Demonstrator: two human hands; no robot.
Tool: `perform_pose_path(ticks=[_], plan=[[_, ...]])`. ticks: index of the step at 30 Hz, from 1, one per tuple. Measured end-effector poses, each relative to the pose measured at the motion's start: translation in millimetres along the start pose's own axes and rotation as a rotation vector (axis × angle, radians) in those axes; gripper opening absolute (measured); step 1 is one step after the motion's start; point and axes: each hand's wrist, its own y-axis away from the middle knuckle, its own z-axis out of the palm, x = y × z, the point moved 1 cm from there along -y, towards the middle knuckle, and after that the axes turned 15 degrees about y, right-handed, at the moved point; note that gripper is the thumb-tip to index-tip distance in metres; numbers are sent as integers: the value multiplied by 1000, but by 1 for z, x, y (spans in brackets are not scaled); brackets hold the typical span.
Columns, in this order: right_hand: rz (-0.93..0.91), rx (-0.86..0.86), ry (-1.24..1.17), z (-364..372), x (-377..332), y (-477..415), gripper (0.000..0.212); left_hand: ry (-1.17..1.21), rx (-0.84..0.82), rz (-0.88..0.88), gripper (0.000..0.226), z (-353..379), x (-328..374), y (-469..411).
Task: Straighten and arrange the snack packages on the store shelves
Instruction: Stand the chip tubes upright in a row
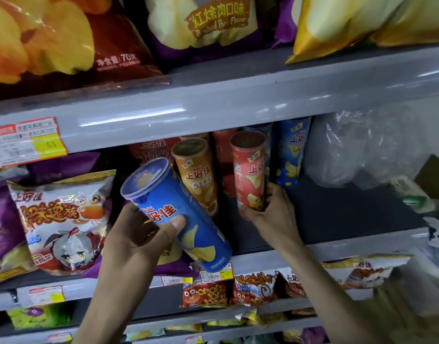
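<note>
While the left hand [139, 234] clamps its fingers on the tilted blue can [181, 217] left of the orange can [197, 175], the right hand [271, 212] clamps the red can [249, 170] right of it, so 2 seem not yet shelved.

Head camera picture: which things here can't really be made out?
- Price tag, head view: small print blurred.
- Red can: bottom hidden by the right hand.
- Back-row cans: shadowed, partly blocked by the orange can.
- Top-shelf chip bags: cut off by the upper edge.
- Clear plastic bag: contents blurred.
</note>
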Motion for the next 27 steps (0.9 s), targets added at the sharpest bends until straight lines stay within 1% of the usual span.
perform_pose_path(ticks=[3, 8, 12, 17, 21, 23, 25, 27], plan=[[-29, -14, -17, 14, -11, 0, 72, -3, 0, -1, 24, -2, -1, 1], [-36, -31, -37, 24, -21, -4, 75, 16, -5, -3, 30, -4, 1, 3], [-41, -38, -47, 30, -21, -7, 79, 12, -26, -7, 45, -2, 1, 2], [-57, -50, -56, 31, -23, -8, 83, 9, -58, 5, 44, 7, 1, -1], [-82, -53, -57, 12, -20, 4, 70, 26, -95, 13, 44, 17, -3, -7], [-88, -24, -68, -9, -19, 15, 55, 21, -115, 22, 46, 25, -5, -12], [-113, -43, -138, -33, -23, 33, 40, 21, -142, 30, 47, 35, -9, -16], [-139, -99, -238, -53, -27, 56, 36, 12, -157, 36, 49, 48, -13, -20]])
